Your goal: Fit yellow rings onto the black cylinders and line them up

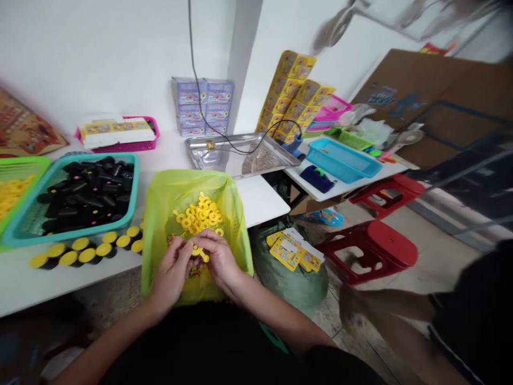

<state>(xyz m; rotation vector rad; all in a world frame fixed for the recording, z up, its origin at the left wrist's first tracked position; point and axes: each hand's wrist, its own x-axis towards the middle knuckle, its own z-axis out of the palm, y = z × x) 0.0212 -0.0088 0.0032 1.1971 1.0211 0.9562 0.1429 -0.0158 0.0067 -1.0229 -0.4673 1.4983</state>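
Over the near green bag (160,214), left hand (173,271) and right hand (219,260) both pinch yellow rings (199,251); a slack grip could spill one floorward.

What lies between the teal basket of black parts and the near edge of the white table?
A row of yellow-capped black pieces stands on that strip of the white table, left of the green bag. The head view shows it.

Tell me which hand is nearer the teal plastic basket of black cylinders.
Left. The left hand is below and right of the teal basket; the right hand lies farther right, beyond it.
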